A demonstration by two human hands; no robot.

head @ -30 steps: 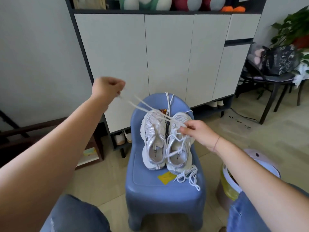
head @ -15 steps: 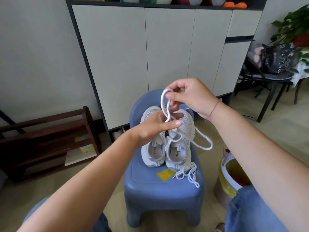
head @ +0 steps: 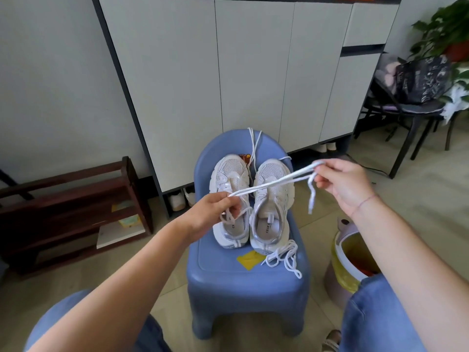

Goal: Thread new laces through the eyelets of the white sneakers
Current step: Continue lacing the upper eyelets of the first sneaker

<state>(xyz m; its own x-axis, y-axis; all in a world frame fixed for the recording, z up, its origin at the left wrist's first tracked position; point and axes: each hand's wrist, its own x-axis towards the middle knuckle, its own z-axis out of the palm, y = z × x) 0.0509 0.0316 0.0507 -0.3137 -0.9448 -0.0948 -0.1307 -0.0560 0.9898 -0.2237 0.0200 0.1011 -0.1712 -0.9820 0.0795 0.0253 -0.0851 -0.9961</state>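
The two white sneakers (head: pixel 272 207) stand side by side, toes away from the person, on the seat of a blue plastic chair (head: pixel 228 283). A white lace (head: pixel 266 185) is stretched doubled in the air above them. The left hand (head: pixel 215 212) pinches one end of the span just over the heel of the nearer shoe. The right hand (head: pixel 340 184) pinches the other end near the fold, with one tail hanging free below it. Neither tip is at an eyelet yet, so threading looks barely begun.

The main risk is uneven halves. If the pinch slips before the middle is found, one side will run short at the top eyelets. The doubled strands could also twist as they come down, leaving a flat lace kinked across the tongue. The dangling tail may catch on the right shoe's collar and tip it, since the shoes merely sit on the chair.

Another loose lace (head: pixel 286 257) lies tangled at the seat's front edge, and a further one (head: pixel 253 141) hangs over the backrest. Either could be mistaken for the lace in hand or knocked to the floor. It is hard to tell whether the loops under the left hand belong to the held lace or to the shoe.
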